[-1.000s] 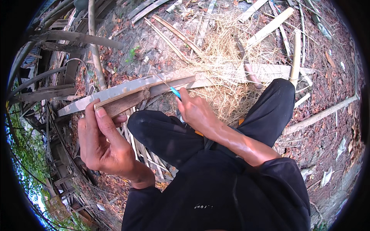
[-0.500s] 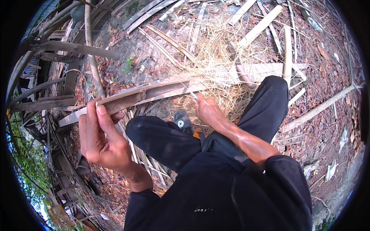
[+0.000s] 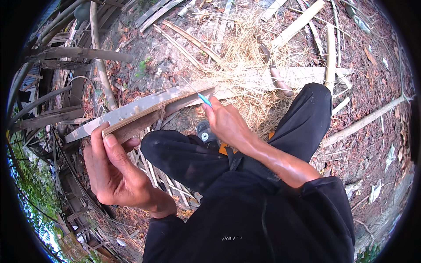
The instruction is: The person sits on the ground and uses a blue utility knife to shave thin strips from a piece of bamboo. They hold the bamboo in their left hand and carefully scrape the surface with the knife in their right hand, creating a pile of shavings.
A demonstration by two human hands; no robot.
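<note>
Down low, closest of all, you see the person's black top (image 3: 263, 223) and black trousers (image 3: 184, 160), with one knee on each side. Tucked between the legs is a small grey and orange thing (image 3: 210, 138), but it is too hidden to tell what it is. Just past that, the left hand (image 3: 116, 173) is closed around the near end of a long split bamboo strip (image 3: 144, 111). The thumb lies flat along the top of the strip and the other fingers curl under it. The right hand (image 3: 226, 122) is closed too. It pinches a small tool with a light blue handle (image 3: 204, 100), and the tip of that tool touches the strip near its middle. The strip is pale grey on top and brown underneath. It lies slanted across the front of the person, from the left hand up toward the right, above the knees. Under the strip and the left knee lies a bunch of thin pale slats (image 3: 162, 179) on the ground. Farther out sits a big heap of dry yellow straw (image 3: 250, 65), just beyond the right hand. More bamboo pieces (image 3: 298, 26) lie here and there around the straw. The ground (image 3: 377, 101) is covered in brown dead leaves. Off to the left, dark curved poles (image 3: 52, 87) stand near some green plants (image 3: 30, 193).
</note>
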